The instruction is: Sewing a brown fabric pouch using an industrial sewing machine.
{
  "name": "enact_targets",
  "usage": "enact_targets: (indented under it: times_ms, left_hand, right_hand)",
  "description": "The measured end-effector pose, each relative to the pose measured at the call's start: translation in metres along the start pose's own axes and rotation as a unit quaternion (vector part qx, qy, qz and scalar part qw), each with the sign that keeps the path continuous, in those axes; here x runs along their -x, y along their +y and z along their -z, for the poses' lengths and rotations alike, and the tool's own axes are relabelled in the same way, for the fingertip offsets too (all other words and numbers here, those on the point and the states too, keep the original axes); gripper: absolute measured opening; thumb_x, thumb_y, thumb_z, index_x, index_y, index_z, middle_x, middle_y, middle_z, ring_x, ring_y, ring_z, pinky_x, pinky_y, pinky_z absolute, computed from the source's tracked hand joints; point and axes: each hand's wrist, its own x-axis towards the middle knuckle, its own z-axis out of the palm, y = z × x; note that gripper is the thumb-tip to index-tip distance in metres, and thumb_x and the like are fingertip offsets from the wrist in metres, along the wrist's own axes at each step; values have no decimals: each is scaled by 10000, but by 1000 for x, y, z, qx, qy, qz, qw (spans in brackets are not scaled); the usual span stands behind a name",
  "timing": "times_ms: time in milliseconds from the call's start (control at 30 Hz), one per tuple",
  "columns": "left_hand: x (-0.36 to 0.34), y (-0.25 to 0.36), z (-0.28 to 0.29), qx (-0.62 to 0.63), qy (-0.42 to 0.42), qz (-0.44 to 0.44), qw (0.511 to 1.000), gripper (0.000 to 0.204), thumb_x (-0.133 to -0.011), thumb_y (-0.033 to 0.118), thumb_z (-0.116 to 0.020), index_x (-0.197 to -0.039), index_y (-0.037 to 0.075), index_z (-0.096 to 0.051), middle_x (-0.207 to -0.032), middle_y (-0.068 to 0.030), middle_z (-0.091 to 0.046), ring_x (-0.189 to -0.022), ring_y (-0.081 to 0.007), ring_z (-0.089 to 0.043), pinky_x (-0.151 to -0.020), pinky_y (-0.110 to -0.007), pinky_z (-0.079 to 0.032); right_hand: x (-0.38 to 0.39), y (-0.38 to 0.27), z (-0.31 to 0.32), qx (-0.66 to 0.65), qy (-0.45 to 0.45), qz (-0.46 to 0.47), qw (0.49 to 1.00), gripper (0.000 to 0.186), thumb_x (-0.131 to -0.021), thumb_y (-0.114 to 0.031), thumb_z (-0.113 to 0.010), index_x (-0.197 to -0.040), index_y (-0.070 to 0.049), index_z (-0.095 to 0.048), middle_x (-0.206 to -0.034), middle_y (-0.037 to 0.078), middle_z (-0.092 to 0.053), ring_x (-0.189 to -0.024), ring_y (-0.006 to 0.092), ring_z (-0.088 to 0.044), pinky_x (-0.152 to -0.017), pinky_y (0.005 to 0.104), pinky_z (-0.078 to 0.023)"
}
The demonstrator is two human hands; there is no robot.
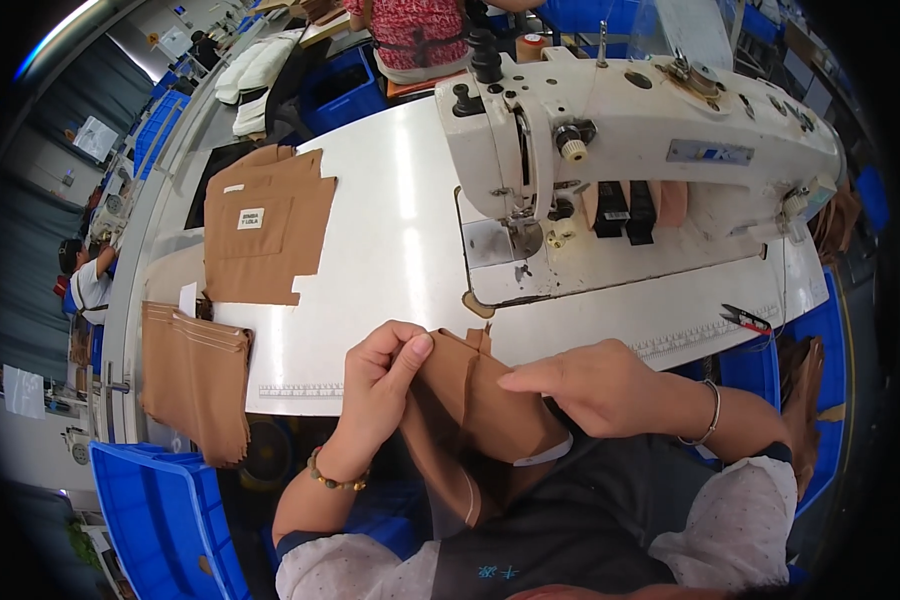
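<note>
Smooth white tabletop (380, 220), seamed brown fabric (500, 412) pinched by your left hand (382, 382), your right hand (610, 388), forefinger extended over it, grip unclear

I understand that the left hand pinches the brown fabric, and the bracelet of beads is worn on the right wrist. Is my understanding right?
Not entirely: the head view shows the beaded bracelet on the left wrist; the right one carries a metal bangle. The left hand does pinch the brown fabric.
</note>
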Motion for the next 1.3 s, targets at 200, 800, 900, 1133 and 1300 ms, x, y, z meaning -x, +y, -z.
enact_targets:
  times_ms: [200,800,900,1133,1300]
  left_hand:
    - [0,0,15,-14,-1,5,1000,133,-1011,125,-661,-984,-2,-688,-844,42,-654,-780,-32,-546,-729,-190,-457]
    - [-165,-44,-35,-337,-148,-122,922,171,-824,181,-801,-934,51,-784,-739,-124,-697,-626,-234,-652,-606,-333,-498]
    - [-164,-31,-36,-369,-170,-141,903,206,-824,178,-795,-968,31,-774,-740,-135,-700,-627,-242,-657,-617,-337,-507]
    - [-160,-20,-48,-403,-135,-73,902,281,-813,205,-803,-1004,7,-745,-853,-144,-731,-773,-270,-696,-702,-370,-541]
    - [-166,-27,-41,-391,-128,-124,903,300,-835,206,-781,-1046,2,-721,-982,-145,-737,-884,-285,-690,-791,-396,-538]
  right_hand:
    - [-26,5,-1,298,53,340,890,191,-790,-119,-649,-925,-10,-729,-950,75,-703,-678,158,-618,-540,255,-443]
    - [-12,84,-28,440,-48,200,874,259,-679,-180,-633,-731,66,-693,-801,263,-674,-567,196,-629,-442,283,-482]
    - [-9,86,-28,441,-41,209,872,287,-679,-185,-636,-747,86,-699,-804,290,-680,-559,196,-635,-440,287,-492]
    - [-7,86,-28,447,-15,194,873,286,-685,-192,-636,-759,75,-709,-788,274,-688,-575,198,-645,-460,283,-495]
    - [-8,91,-27,455,-7,193,870,263,-718,-177,-637,-780,68,-709,-789,256,-689,-589,200,-650,-476,280,-499]
